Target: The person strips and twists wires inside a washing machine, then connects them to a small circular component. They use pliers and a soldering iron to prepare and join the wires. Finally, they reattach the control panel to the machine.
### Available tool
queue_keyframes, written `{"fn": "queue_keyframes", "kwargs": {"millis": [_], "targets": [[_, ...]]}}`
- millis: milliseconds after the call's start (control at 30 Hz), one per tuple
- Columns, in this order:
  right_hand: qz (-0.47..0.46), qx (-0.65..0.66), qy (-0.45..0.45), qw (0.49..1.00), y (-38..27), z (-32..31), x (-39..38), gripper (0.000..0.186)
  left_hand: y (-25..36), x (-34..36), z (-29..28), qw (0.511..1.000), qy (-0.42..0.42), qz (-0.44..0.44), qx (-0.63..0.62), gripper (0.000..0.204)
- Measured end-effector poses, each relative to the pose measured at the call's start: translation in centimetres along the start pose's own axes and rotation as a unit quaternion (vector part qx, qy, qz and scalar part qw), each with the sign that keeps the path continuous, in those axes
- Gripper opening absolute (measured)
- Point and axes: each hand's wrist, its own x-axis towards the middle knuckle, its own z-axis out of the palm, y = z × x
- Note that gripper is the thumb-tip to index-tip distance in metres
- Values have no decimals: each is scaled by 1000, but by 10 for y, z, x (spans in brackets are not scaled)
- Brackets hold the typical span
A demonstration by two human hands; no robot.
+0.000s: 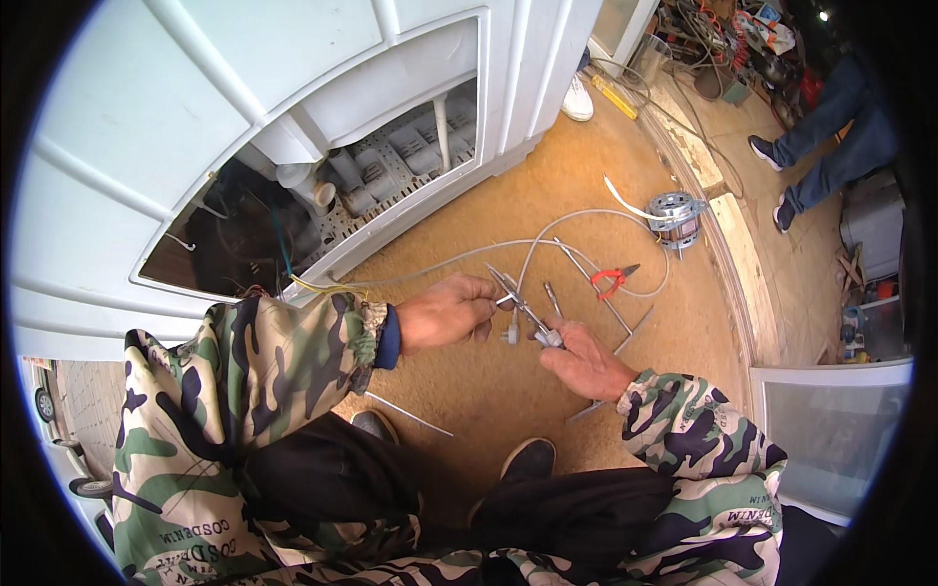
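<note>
Over the brown floor my right hand (586, 359) is closed round the near end of a slim metal caliper-like tool (528, 308), its jaws pointing away from me. My left hand (447, 313) pinches with thumb and fingertips beside those jaws; a small dark bit shows there, too small to name. Under the tool lie a grey plug (511, 334) and a short metal tool (553, 296). Pliers with red handles (612, 283) rest to the right, near thin metal rods (593, 278). Farther right sits a round electric motor (674, 223) with a grey cable (572, 215) looping close by.
A white appliance cabinet (322, 83) with an open panel fills the left; yellow-green wires (327, 286) come out of it. A thin rod (410, 414) lies near my feet. A raised sill (728, 244) runs along the right. Another person's legs (831, 146) stand beyond.
</note>
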Motion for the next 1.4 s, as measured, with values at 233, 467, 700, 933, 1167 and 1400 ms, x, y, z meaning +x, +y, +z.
{"fn": "queue_keyframes", "kwargs": {"millis": [233,467,700,933,1167,1400], "targets": [[108,3,91,990,21,2,3,33,11,7,-3,994,40,-79,-62,26],[-32,190,187,963,-7,6,19,24,1,1,-3,990,-12,7,-138,21],[-60,216,238,945,-11,-1,33,20,9,-5,2,996,-39,-13,-75,24],[10,179,268,947,-5,-10,31,28,5,-5,-7,991,36,29,-125,23],[35,30,69,997,20,-2,8,32,15,-5,-12,986,124,35,-102,21],[9,-24,21,999,-11,1,11,37,4,-3,0,995,67,42,-57,22]]}}
